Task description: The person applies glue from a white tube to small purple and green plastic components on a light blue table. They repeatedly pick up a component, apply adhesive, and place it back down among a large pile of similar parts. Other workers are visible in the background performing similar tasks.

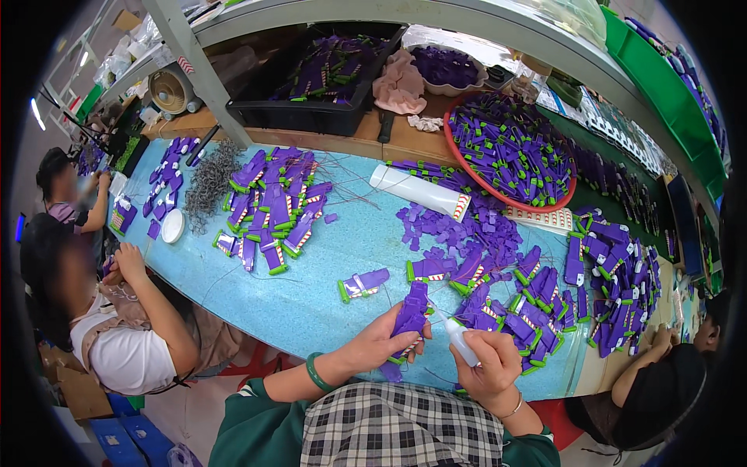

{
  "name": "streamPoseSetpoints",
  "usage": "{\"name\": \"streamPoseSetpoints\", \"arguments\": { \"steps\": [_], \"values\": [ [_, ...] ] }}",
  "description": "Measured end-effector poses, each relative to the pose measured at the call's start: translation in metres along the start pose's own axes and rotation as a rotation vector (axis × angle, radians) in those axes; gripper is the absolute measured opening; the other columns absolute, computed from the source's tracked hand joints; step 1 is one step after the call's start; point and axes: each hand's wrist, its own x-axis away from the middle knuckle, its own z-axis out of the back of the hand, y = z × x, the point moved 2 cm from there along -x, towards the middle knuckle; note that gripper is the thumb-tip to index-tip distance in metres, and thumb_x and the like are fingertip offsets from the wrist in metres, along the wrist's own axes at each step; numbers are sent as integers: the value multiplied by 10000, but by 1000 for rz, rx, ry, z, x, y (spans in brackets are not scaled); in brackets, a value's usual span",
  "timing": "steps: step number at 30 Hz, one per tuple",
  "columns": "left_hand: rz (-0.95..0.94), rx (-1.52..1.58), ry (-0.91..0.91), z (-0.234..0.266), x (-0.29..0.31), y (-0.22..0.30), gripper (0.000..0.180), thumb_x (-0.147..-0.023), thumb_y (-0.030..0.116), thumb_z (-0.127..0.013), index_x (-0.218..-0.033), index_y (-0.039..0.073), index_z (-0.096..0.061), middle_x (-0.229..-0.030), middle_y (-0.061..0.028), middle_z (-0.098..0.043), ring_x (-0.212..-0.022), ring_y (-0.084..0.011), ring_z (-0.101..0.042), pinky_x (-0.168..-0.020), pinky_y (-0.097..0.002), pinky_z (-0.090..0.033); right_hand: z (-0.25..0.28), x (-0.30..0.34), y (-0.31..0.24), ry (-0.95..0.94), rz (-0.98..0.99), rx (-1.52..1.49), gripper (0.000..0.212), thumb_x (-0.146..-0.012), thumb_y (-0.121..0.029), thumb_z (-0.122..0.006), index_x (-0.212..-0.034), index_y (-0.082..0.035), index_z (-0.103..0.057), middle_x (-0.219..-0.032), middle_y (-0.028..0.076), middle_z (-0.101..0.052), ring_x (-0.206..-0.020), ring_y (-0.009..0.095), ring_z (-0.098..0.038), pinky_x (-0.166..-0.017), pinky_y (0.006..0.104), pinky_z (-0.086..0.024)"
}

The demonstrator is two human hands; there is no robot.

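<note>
Held in my left hand (375, 341) is a purple plastic part (412, 313) with green bits, its fingers closed round the lower half. My right hand (493, 369) grips a small white squeeze bottle (461, 344) with a thin nozzle. The nozzle points up and left, its tip close beside the purple part; whether they touch I cannot tell. A single purple-and-green piece (363, 285) lies on the blue tabletop (296, 311) just beyond my left hand. To the right of the bottle spreads a heap of purple-and-green pieces with thin wires (537, 319).
Further off are a red basket (577, 187) full of purple parts, loose purple bits (459, 233), a white roll (416, 191) and a black crate (303, 121). Another pile (276, 202) and tangled grey metal pieces (214, 183) lie left. Co-workers sit left and right.
</note>
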Motion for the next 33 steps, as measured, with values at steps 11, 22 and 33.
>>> {"name": "streamPoseSetpoints", "arguments": {
  "steps": [11,22,33],
  "values": [
    [-68,-160,51,-2,3,-8,411,-1002,151,-482,-1344,18,-298,-1159,-77,-521,-909,-127,-559,-693,-287,-522,-1,0,-4,-30,26,-5,387,-642,-7,-836,-996,-24,-682,-872,98,-629,-695,223,-668,-532,293,-533],
    [-85,-524,125,-6,0,-5,421,-1003,115,-463,-1336,-49,-264,-1003,-117,-578,-774,-163,-609,-680,-300,-511,-1,-1,-6,-57,34,-9,397,-644,1,-828,-1012,-20,-681,-843,95,-628,-708,227,-671,-571,306,-560],
    [-63,-13,9,1,-3,-3,459,-992,130,-498,-1382,35,-275,-1138,-74,-527,-910,-150,-567,-725,-301,-523,1,4,-7,-48,34,-21,431,-644,-8,-836,-1029,-47,-645,-897,105,-645,-709,225,-650,-578,292,-492]
  ]
}}
